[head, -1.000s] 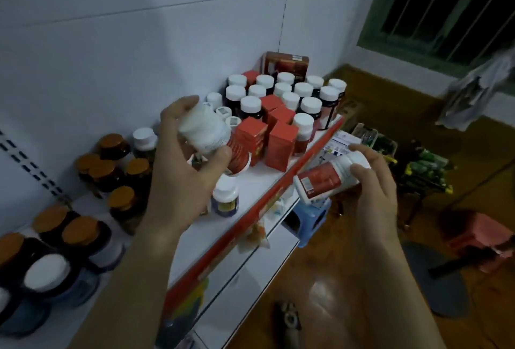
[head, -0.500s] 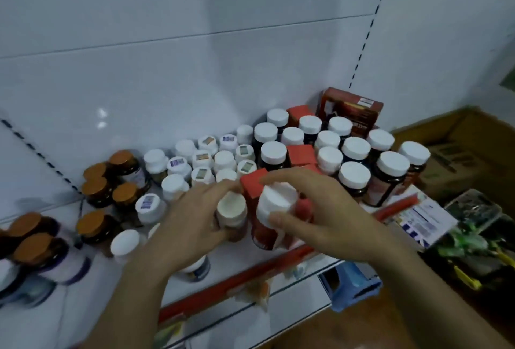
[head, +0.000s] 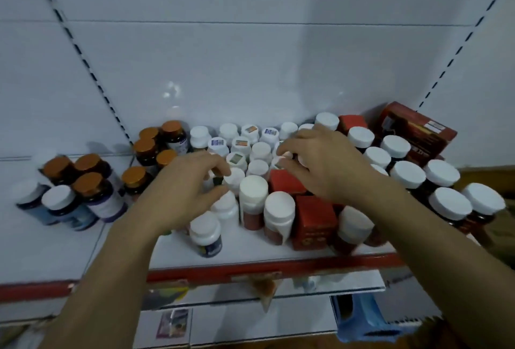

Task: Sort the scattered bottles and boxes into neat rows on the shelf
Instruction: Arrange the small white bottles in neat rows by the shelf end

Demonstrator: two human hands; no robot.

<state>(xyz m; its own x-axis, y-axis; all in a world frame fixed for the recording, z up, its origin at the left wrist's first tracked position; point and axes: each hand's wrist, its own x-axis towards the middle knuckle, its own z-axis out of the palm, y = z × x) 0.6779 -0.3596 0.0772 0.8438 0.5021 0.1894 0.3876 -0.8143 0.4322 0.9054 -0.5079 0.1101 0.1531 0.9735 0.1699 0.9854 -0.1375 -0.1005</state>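
The bottles and boxes are crowded on the middle and right of the shelf, packed cap to cap up to the back panel. Several are hidden under the two hands, and those at the front right are smeared by blur.

The left hand is held over the cluster's left side with its fingers curled. Its thumb and forefinger are drawn in beside a small bottle, but whether that bottle is pinched cannot be told. The right hand is arched over the small caps further back, fingertips bent down, and its grip cannot be told either.

Orange-capped bottles are grouped apart at the left. A large box is seen tilted in the back right corner. Bare shelf is left at the front left and in a narrow strip along the red edge.
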